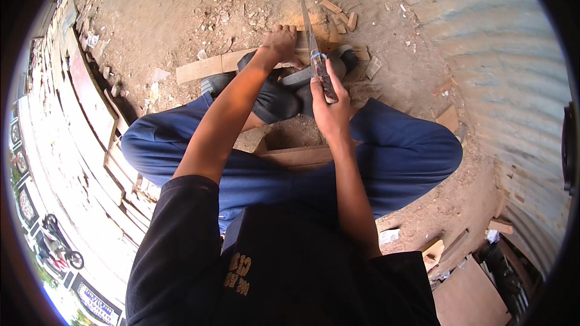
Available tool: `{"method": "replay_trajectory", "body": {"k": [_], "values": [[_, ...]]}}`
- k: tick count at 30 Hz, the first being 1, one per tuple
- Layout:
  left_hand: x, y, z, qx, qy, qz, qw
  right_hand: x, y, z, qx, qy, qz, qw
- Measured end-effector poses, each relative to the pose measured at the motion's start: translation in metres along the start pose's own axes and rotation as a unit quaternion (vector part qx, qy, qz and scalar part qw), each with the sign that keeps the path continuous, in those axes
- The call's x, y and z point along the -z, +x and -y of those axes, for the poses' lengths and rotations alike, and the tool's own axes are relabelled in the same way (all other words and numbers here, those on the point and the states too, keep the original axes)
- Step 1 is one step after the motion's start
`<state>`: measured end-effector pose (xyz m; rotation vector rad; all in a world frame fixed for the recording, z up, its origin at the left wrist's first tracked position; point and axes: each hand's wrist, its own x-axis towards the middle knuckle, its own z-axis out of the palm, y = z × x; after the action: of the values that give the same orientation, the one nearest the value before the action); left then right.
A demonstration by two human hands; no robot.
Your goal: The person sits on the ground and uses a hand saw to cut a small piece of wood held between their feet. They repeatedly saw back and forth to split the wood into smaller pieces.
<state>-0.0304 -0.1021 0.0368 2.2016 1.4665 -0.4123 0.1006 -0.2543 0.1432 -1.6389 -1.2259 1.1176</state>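
Note:
My right hand (331,99) is wrapped round the dark handle of a hand saw (307,21). A blue band circles the handle where the narrow, tapering blade begins, and the blade points away from me. A long, light brown wooden board (202,70) lies crosswise in front of my crossed legs. My left hand (281,42) presses on it and grips it just left of the blade, fingers over the far side and thumb toward me. My dark-covered feet (275,99) are tucked up against the board. Whether the teeth touch the wood cannot be made out.
Small wood offcuts (341,18) and sawdust lie beyond the blade. Another wooden piece (299,156) is between my legs. Corrugated metal sheeting (489,54) stands on the right, weathered planks (90,90) on the left. A flat panel (471,296) lies at the lower right.

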Motion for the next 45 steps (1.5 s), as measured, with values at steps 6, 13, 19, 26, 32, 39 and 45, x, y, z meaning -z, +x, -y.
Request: {"method": "replay_trajectory", "body": {"k": [6,13,19,26,32,39,45], "values": [[-0.001,-0.011,-0.006,-0.004,0.004,-0.02,1.0,0.013,-0.032,0.005,-0.072,0.042,0.008,0.996],[-0.017,-0.003,-0.003,-0.015,0.009,-0.032,0.999,0.021,-0.065,0.027,-0.077,0.001,0.009,0.997],[-0.017,0.003,-0.007,0.028,-0.038,0.035,0.998,0.011,-0.058,0.041,-0.046,-0.071,0.014,0.996],[-0.016,0.005,-0.006,0.024,-0.022,0.025,0.999,0.033,-0.089,0.047,0.009,-0.08,0.009,0.997],[-0.027,0.011,-0.001,0.008,-0.033,-0.009,0.999,0.031,-0.063,0.043,-0.054,-0.073,0.02,0.996],[-0.028,0.014,0.0,-0.001,0.0,-0.018,1.0,0.033,-0.078,0.031,0.021,-0.082,0.003,0.996],[-0.024,0.009,0.0,-0.016,-0.002,-0.032,0.999,0.033,-0.07,0.036,0.023,-0.061,0.006,0.998]]}}
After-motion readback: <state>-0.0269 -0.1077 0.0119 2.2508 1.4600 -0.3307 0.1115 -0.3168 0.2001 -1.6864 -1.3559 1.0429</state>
